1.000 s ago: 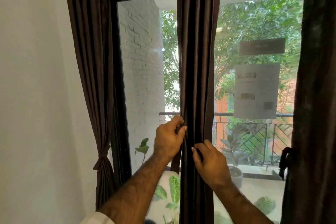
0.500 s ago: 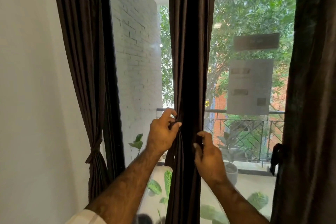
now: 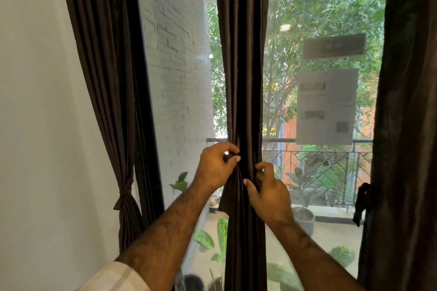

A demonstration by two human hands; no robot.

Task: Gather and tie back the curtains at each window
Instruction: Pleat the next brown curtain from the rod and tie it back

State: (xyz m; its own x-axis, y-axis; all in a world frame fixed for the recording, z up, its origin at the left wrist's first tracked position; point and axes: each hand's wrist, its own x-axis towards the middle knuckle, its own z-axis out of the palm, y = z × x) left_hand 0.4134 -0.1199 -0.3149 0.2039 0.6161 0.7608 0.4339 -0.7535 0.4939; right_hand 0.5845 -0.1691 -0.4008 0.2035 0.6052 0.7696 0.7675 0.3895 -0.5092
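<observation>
A dark brown middle curtain [image 3: 242,66] hangs gathered into a narrow column in front of the window. My left hand [image 3: 216,168] pinches its left edge between thumb and fingers at about railing height. My right hand [image 3: 268,192] curls its fingers round the folds on the curtain's right side, slightly lower. The left curtain [image 3: 101,59] hangs by the wall, bound by a knotted tieback [image 3: 124,194]. The right curtain [image 3: 406,125] fills the right edge, with a dark tieback [image 3: 361,203] dangling at its inner side.
A black window frame [image 3: 144,125] stands between the left curtain and the glass. Grey notices [image 3: 327,106] are stuck on the right pane. Outside are a white brick wall [image 3: 179,78], a balcony railing [image 3: 326,168] and potted plants [image 3: 303,215]. A white wall [image 3: 40,125] is left.
Both hands have stayed on the middle curtain; my left thumb and fingers have closed tighter on its left edge, and my right fingers have curled further round the folds. The view shifted slightly.
</observation>
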